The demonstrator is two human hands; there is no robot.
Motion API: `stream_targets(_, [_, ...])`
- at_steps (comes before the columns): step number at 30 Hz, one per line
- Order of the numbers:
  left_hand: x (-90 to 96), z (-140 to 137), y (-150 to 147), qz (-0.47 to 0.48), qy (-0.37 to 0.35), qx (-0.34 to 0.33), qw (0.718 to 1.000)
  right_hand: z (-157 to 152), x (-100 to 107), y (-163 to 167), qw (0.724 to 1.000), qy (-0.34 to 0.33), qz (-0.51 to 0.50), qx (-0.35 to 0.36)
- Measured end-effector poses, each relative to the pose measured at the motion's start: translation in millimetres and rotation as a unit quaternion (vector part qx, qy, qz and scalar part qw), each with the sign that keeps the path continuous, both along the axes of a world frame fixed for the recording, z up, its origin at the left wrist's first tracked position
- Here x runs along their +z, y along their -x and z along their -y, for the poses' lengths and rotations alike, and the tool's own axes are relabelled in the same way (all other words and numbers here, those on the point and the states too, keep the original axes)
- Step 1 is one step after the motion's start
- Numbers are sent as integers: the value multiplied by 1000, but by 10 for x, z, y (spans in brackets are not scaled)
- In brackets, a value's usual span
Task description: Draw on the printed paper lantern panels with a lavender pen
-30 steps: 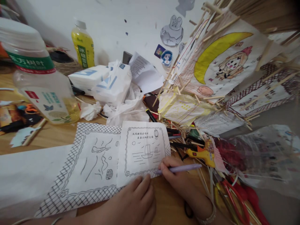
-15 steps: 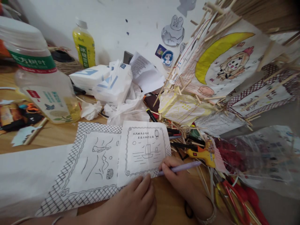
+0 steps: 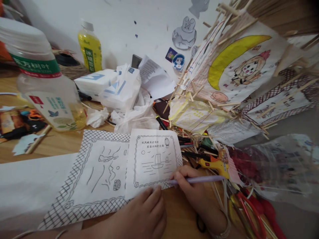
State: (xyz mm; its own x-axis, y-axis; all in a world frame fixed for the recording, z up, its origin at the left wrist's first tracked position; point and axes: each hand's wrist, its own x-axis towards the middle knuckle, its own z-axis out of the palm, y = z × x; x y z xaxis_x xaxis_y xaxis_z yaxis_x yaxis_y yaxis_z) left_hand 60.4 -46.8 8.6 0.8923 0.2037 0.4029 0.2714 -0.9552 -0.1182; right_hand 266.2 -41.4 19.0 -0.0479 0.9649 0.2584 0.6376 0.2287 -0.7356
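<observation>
A small white sheet [image 3: 153,177] carries a line drawing of sailing boats, with written characters above and a wavy frame around it. It overlaps a larger drawn sheet [image 3: 99,181] with a cross-hatched border. My left hand [image 3: 146,212] lies on the small sheet's lower edge, its fingers side by side and slightly bent, with no object seen in it. In my right hand [image 3: 186,186] is a light purple pen [image 3: 206,179], gripped near its tip, which touches the sheet's lower right border. The pen's other end points right, towards the yellow glue gun [image 3: 215,166].
A large tea bottle [image 3: 47,86] and a yellow drink bottle [image 3: 89,48] stand at left. Plastic bags [image 3: 136,114] and a crumpled tissue [image 3: 97,118] lie behind the sheets. Wooden-stick lanterns [image 3: 231,66] rise at right, above red-handled scissors [image 3: 251,212].
The purple pen now lies flatter, its far end swung right and slightly down. My right hand has shifted slightly with it. The left hand and the sheets look almost the same.
</observation>
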Motion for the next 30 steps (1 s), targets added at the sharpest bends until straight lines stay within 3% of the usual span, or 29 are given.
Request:
stream_targets(6, [0,-10,-13,-6,-13,6,1000,-8,25,25,995,4,80,63])
stream_targets(13, [28,5,5,-22,-28,-4,999,-34,-79,21,988,-32,93,117])
stream_targets(30, [18,-17,-13,-29,-12,-2,1000,-31,-53,35,987,-11,104,123])
